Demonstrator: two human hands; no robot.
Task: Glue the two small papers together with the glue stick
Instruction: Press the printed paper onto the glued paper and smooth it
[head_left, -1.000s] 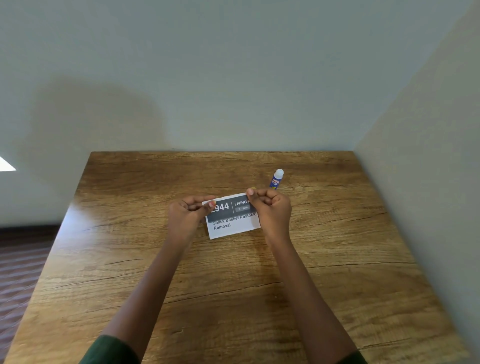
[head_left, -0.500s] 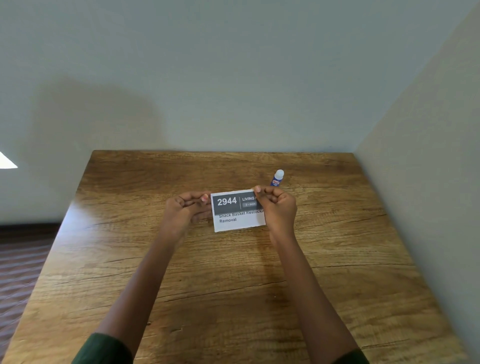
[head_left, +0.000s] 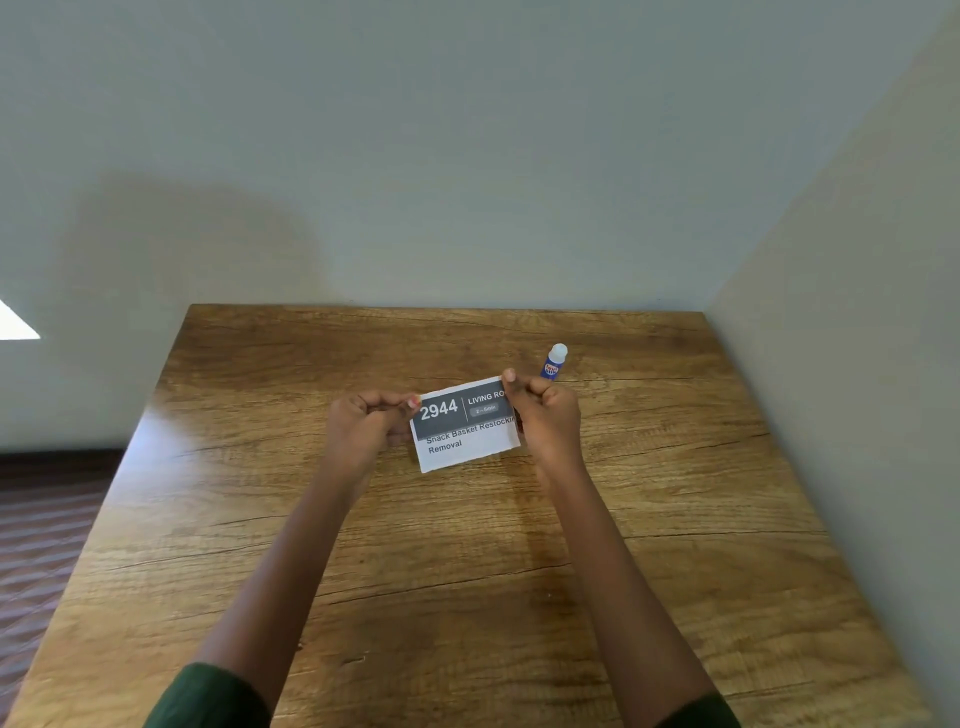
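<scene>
Left grip (head_left: 366, 422) pinches the upper left corner of the printed paper (head_left: 467, 434); right grip (head_left: 548, 415) pinches its upper right corner; paper spans between the two grips, slightly tilted; second sheet not distinguishable; glue stick (head_left: 555, 361), white cap on, on the bench (head_left: 701, 467) just beyond the right grip.

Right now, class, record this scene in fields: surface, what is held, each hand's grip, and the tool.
surface: wooden table
held: printed paper marked 2944; no second sheet can be told apart
left grip: left hand pinches its upper left corner
right grip: right hand pinches its upper right corner
tool: glue stick, white cap on, standing just beyond the right hand, untouched
</scene>
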